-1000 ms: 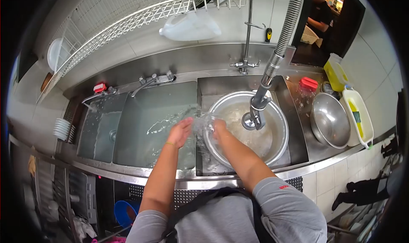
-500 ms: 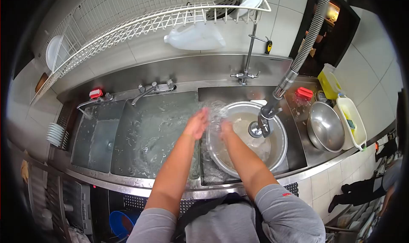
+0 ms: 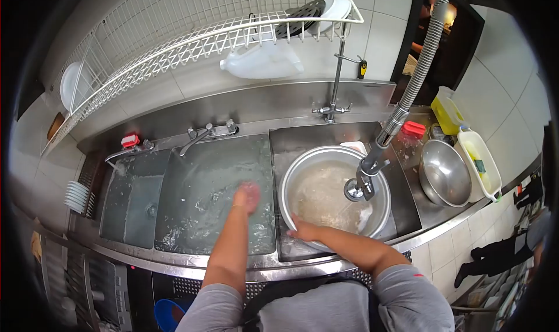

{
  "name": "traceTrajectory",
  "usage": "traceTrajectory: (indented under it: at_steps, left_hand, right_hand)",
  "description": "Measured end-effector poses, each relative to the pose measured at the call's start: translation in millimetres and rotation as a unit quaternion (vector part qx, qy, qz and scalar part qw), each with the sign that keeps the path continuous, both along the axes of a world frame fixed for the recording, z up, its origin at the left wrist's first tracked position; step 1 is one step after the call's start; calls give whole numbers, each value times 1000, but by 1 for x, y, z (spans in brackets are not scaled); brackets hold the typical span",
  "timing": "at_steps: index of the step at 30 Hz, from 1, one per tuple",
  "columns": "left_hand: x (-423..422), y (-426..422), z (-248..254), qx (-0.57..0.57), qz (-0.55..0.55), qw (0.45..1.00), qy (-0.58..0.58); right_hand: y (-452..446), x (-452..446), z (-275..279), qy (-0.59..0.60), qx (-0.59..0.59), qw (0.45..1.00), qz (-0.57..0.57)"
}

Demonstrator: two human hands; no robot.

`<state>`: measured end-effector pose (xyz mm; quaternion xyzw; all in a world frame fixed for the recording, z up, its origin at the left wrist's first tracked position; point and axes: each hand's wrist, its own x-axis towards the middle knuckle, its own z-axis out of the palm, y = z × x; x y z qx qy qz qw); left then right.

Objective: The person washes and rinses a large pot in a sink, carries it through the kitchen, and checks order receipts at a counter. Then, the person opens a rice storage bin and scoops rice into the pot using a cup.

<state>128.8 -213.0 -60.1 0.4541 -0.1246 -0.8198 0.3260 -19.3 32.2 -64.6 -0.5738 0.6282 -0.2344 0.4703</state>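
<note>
My left hand is dipped into the water of the middle sink basin. Water and blur hide how its fingers lie. My right hand is at the near-left rim of a large round metal pot, thumb and fingers closed on the edge. Cloudy, brownish water fills much of the pot, which stands in the right-hand basin. Above the pot hangs a spray nozzle on a coiled metal hose.
A smaller water-filled basin is at the left, near stacked white plates. On the right counter are a metal bowl, a yellowish tub and a white tray. A wire rack hangs overhead. A person is at far right.
My hands have moved apart from the splash between the basins. The left went down into the middle basin's water; the right came nearer, onto the pot's rim.
</note>
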Motion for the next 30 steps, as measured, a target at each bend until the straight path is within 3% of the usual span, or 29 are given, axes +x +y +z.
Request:
traceTrajectory:
  at_steps: [2, 4, 5, 6, 7, 8, 9, 10, 11, 12, 13, 14, 15, 17, 18, 19, 20, 21, 23, 24, 25, 26, 27, 28, 29, 30]
  left_hand:
    - [-41, 20, 57, -107, -199, 972, 72]
    - [-56, 25, 91, -164, -182, 968, 54]
    - [-57, 27, 98, -192, -170, 965, 47]
    - [-47, 20, 91, -307, -122, 939, -100]
    - [-29, 4, 75, -411, -70, 876, -243]
    - [3, -29, 33, -458, -58, 758, -461]
    - [36, -45, -1, -444, 12, 583, -680]
    - [75, -49, 7, -304, -80, 591, -743]
    - [81, -40, 13, -132, 85, 731, -664]
    - [88, -33, 14, 52, 243, 810, -531]
    - [92, -49, -39, 38, 160, 917, -364]
    - [94, -70, -86, 22, 69, 981, -181]
    - [61, -37, -16, 18, 15, 999, -48]
    - [-12, -1, 62, -78, -174, 979, 75]
    - [-40, -3, 70, -117, -250, 953, 129]
    - [-67, 13, 107, -165, -251, 948, 108]
    - [-79, 30, 147, -211, -251, 941, 85]
    - [-78, 29, 156, -241, -243, 939, 34]
    - [-77, 24, 169, -303, -224, 924, -66]
    - [-64, 11, 155, -354, -241, 889, -164]
    - [-44, -8, 126, -401, -256, 840, -260]
    - [-26, -23, 84, -436, -166, 812, -350]
    - [4, -32, 64, -467, -207, 658, -554]
    - [36, -32, 52, -456, -237, 515, -686]
    - [68, -40, 47, -383, -322, 463, -731]
    - [99, -41, 36, -342, -267, 466, -771]
  right_hand:
    - [30, -3, 36, 21, 58, 994, 93]
    - [57, -21, 29, 34, -78, 986, 140]
    - [57, -31, 35, 37, 75, 986, 147]
    - [50, -47, 52, 41, 226, 962, 151]
    - [46, -57, 63, 44, 370, 916, 150]
    - [45, -64, 52, 15, 383, 917, 108]
    - [39, -72, 29, -16, 394, 917, 66]
    - [36, -77, 15, -48, 404, 913, 24]
    - [28, -75, 19, -20, 313, 949, 40]
    - [16, -67, 18, -10, 223, 974, -31]
    - [5, -57, 17, -2, 132, 986, -102]
    - [-13, -52, 4, -165, 133, 951, -226]
    - [-37, -52, -18, -320, 127, 875, -341]
    - [-86, -57, -39, -347, 50, 860, -370]
    - [-115, -62, -46, -346, 25, 845, -407]
    - [-140, -65, -46, -344, 2, 827, -444]
    - [-149, -64, -12, -391, -17, 779, -490]
    - [-151, -62, 24, -433, -37, 727, -532]
    - [-171, -80, 12, -256, -44, 815, -518]
    - [-178, -88, 6, -163, -50, 846, -505]
    - [-173, -83, 8, -52, -39, 904, -423]
    - [-160, -66, 8, -35, -9, 931, -364]
    - [-148, -50, 8, -17, 18, 954, -300]
    - [-135, -34, 9, 0, 38, 972, -234]
    - [-136, -14, -62, -144, -3, 952, -269]
    - [-117, 22, -84, 90, -124, 933, -327]
